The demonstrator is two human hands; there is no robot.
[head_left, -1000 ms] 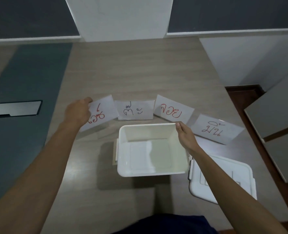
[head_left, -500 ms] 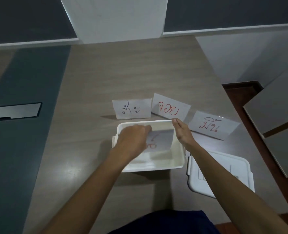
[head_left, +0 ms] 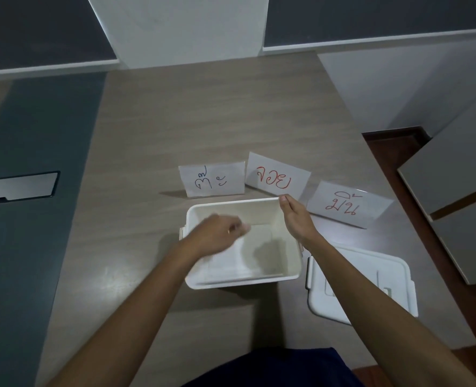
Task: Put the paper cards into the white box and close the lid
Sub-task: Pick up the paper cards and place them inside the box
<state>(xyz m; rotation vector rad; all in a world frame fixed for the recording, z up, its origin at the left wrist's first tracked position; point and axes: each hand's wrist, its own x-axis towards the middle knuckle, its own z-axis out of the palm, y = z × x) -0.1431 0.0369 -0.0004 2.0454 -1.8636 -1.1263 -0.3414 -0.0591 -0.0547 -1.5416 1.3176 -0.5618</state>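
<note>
The open white box (head_left: 231, 284) stands on the wooden table in front of me. A pale card (head_left: 231, 263) lies flat on its floor, its writing not visible. My left hand (head_left: 217, 233) hovers over the box's left half, blurred, fingers loose and holding nothing. My right hand (head_left: 295, 216) grips the box's rim at the far right corner. Behind the box lie three cards: one with blue writing (head_left: 214, 181), one with red writing (head_left: 276, 180), and another red one (head_left: 345, 205) to the right. The white lid (head_left: 393, 275) lies right of the box, partly under my right forearm.
A dark strip with a silver inset plate (head_left: 19, 187) runs along the table's left side. The table's right edge drops to a brown floor (head_left: 393, 141), with grey cabinet panels (head_left: 454, 185) beyond. A white wall column (head_left: 181, 26) stands behind the table.
My left hand carried the leftmost card from the table into the box and let it go; it now rises empty above it. My right hand stayed on the rim.
</note>
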